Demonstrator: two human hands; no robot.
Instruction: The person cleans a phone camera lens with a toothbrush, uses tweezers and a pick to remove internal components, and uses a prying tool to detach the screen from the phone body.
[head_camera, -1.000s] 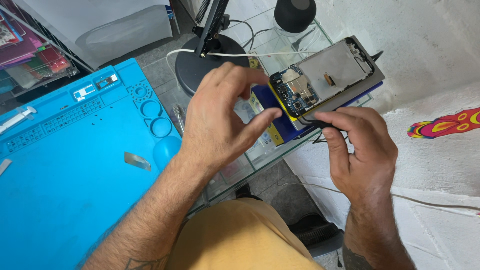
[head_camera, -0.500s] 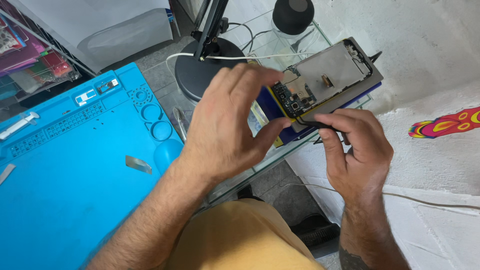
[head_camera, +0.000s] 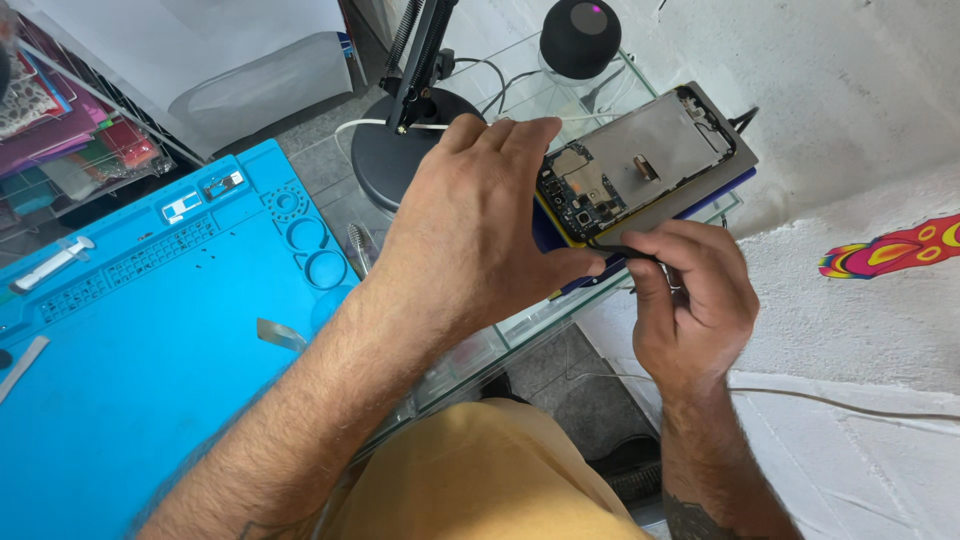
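An opened phone (head_camera: 640, 160) lies with its back off, circuit board and metal frame showing, on a dark blue pad (head_camera: 735, 185) at the edge of a glass table (head_camera: 520, 325). My left hand (head_camera: 475, 240) is curled over the phone's near-left corner, thumb pressed along its lower edge. My right hand (head_camera: 690, 295) pinches a thin black tool (head_camera: 620, 250) whose tip lies against the phone's lower edge, right by my left thumb.
A blue repair mat (head_camera: 150, 350) with small metal parts covers the left side. A black lamp base (head_camera: 395, 150) and a round black speaker (head_camera: 580, 35) stand behind the phone. White wall and a cable lie to the right.
My left hand has slid up and right, now covering the phone's left corner. The right hand has stayed at the lower edge with the tool.
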